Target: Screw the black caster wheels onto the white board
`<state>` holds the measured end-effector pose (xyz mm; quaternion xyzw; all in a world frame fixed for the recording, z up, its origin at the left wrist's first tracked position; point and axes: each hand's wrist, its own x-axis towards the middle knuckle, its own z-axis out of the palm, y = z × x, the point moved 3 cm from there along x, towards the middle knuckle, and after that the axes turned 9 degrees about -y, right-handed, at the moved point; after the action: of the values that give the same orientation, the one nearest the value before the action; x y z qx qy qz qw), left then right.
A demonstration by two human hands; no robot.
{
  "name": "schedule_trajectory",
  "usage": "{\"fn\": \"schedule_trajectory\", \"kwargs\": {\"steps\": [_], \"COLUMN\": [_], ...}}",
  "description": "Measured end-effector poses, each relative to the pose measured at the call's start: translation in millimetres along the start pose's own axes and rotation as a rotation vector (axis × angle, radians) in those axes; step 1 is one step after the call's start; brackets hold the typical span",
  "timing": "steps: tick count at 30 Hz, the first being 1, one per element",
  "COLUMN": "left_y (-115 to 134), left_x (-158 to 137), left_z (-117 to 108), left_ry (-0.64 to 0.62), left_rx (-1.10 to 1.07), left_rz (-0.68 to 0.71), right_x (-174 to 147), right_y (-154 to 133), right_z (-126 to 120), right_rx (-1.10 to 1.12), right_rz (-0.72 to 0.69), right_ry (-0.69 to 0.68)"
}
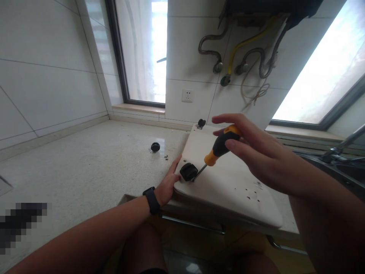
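A white board with rounded corners (225,186) lies on the counter. A black caster wheel (188,172) is mounted at its near left corner. My right hand (256,142) holds a yellow and black screwdriver (219,146) by its handle, some fingers stretched out. The screwdriver slants down to the left, its tip at the caster's base. My left hand (168,186), with a black watch on the wrist, grips the board's left edge beside that caster. A second caster (201,122) stands at the board's far left corner. Several holes (252,195) show at the near right.
A loose caster (155,147) and small dark screws (166,157) lie on the speckled counter (108,167) to the left. A sink with a faucet (339,150) is at the right. Hoses (236,47) hang on the tiled wall behind. Drawer handles (194,224) are below the counter edge.
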<state>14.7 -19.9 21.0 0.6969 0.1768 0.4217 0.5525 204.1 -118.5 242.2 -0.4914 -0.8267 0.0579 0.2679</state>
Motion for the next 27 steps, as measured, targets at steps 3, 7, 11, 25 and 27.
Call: {"fn": "schedule_trajectory", "kwargs": {"steps": [3,7,11,25,27], "left_y": [-0.3,-2.1,-3.8,4.5,3.4], "left_x": [-0.1,-1.3,-2.0,-2.6,-2.4], "left_z": [-0.7,-1.7,-2.1,1.6,1.8], "left_ry": [-0.001,0.003,0.002,-0.019,-0.022], "left_rx": [0.017,0.031,0.046,0.037,0.035], "left_rz": [0.002,0.001,0.015,-0.003,-0.028], "right_x": [1.3,2.1,-3.6,-20.4,-26.5], "right_y": [4.3,9.5,8.6,-7.6,-7.8], "right_z": [-2.7,0.1,6.3,-0.7,-7.1], "right_rx": [0.124,0.045,-0.139,-0.178,-0.145], "right_rz": [-0.045,0.072,0.192,0.292,0.274], "right_ry": [-0.054,0.107,0.299,0.44,0.533]}}
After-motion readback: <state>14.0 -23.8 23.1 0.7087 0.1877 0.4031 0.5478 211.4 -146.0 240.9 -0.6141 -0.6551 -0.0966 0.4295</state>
